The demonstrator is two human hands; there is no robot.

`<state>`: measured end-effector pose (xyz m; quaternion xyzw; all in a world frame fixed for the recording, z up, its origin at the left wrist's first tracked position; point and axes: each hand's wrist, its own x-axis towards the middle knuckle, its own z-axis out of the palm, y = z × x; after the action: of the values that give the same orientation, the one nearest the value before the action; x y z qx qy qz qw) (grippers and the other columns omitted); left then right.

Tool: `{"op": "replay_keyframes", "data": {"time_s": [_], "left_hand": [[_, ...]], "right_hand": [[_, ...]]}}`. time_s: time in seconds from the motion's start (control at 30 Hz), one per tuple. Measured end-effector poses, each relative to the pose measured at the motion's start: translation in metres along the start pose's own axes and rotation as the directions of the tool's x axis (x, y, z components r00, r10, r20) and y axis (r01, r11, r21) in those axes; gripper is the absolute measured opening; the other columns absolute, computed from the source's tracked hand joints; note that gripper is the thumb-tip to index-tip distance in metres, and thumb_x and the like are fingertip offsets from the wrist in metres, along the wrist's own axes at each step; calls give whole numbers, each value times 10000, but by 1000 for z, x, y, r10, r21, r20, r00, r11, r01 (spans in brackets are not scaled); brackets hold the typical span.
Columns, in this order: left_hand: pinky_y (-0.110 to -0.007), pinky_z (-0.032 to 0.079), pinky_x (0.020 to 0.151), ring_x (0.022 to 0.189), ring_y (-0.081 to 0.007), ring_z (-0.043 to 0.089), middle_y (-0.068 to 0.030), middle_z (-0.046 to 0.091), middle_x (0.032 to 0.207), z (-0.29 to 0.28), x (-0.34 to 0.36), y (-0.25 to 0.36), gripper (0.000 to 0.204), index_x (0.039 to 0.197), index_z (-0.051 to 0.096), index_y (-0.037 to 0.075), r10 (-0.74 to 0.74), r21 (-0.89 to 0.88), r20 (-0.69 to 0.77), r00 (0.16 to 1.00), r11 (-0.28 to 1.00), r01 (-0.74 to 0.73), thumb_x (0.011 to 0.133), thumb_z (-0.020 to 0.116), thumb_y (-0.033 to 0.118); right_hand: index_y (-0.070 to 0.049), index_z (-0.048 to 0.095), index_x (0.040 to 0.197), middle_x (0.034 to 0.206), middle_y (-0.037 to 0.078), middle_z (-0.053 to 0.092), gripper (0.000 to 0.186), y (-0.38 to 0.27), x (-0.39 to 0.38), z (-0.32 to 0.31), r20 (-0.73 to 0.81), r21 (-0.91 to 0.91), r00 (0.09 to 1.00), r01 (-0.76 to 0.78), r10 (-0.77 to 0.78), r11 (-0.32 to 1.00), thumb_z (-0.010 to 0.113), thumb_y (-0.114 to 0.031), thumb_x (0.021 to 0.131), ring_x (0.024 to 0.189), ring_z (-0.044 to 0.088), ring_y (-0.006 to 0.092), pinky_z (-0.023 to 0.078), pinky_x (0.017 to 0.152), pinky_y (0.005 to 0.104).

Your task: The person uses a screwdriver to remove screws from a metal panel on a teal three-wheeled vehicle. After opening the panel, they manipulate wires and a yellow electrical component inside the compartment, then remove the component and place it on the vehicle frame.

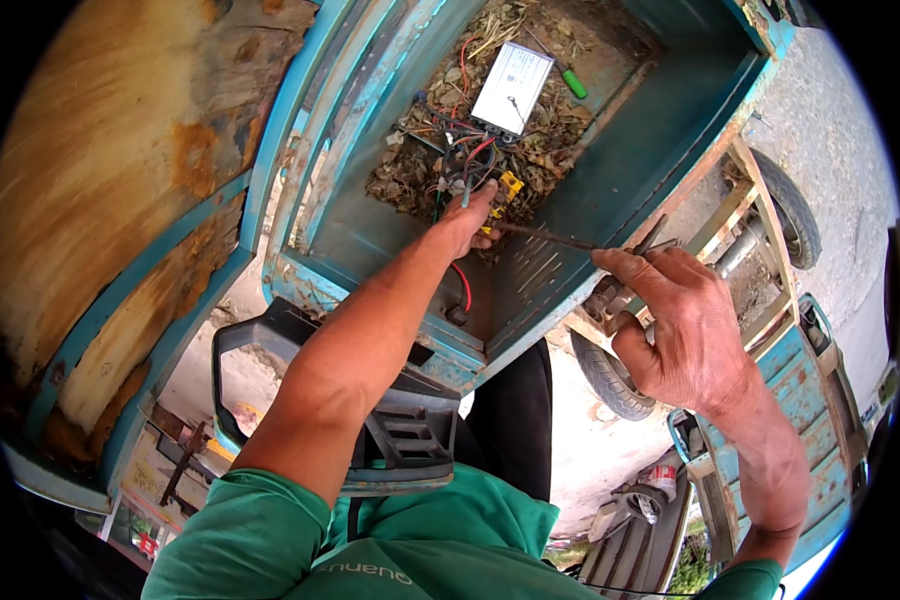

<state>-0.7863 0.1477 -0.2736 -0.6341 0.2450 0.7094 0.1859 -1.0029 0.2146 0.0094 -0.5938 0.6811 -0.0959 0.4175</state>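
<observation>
My left hand (pixel 472 215) reaches into a rusty blue metal compartment. Its fingers close around a small yellow part (pixel 511 185) beside a bundle of dark, red and blue wires (pixel 478 155). In my right hand (pixel 680 325), thumb and forefinger grip the end of a thin, dark metal rod tool (pixel 552 237) over the compartment's right edge. A short dark piece crosses the tool at my fingers. The rod's far tip meets the yellow part near my left fingertips; the exact contact is hidden. Above the wires lies a silver box-shaped electronic unit (pixel 512 88) with leads at its lower end.
Dry leaves (pixel 560 130) cover the compartment floor. A green-handled screwdriver (pixel 573 83) lies beyond the silver unit. One red cable (pixel 465 287) curves near the front wall. A rusty raised panel (pixel 130 150) stands at left, and wheels (pixel 610 378) show on the right.
</observation>
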Motion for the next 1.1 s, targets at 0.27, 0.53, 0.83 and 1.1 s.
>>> {"op": "replay_keyframes", "data": {"time_s": [0.27, 0.53, 0.83, 1.1], "left_hand": [[-309, 505, 559, 738, -182, 624, -94, 398, 1428, -3, 2, -1, 596, 1436, 404, 160, -6, -19, 64, 998, 1000, 8, 996, 431, 561], [-327, 497, 608, 867, -203, 613, -91, 350, 1477, 0, 8, -1, 616, 1433, 398, 141, -7, -37, 67, 998, 999, 10, 996, 418, 575], [-337, 484, 648, 865, -203, 609, -69, 319, 1517, -1, -4, 4, 605, 1419, 418, 161, -7, 10, 75, 997, 1000, 7, 993, 404, 591], [-329, 484, 596, 826, -208, 621, -71, 293, 1544, -2, 5, -1, 573, 1404, 435, 167, -1, -15, 55, 999, 1000, 2, 998, 414, 571]], "right_hand": [[12, 598, 1221, 877, 178, 648, 498, 9, -2, 9, -108, -33, 992, 64, -68, 997, 644, -16, 726, 752, 588, 323, 494, 688, 444], [-40, 621, 1124, 941, 117, 635, 465, 25, 14, 12, -98, -173, 933, 326, -345, 929, 617, -6, 660, 1013, 604, 309, 481, 829, 444], [-81, 688, 982, 995, 75, 568, 336, 15, 3, 10, -147, -392, 984, 36, -101, 919, 663, -63, 647, 1035, 559, 277, 471, 821, 416], [-19, 657, 1120, 793, 151, 594, 428, 11, -4, 1, -135, 12, 990, 32, -30, 999, 667, -35, 693, 753, 592, 320, 501, 686, 440]]}}
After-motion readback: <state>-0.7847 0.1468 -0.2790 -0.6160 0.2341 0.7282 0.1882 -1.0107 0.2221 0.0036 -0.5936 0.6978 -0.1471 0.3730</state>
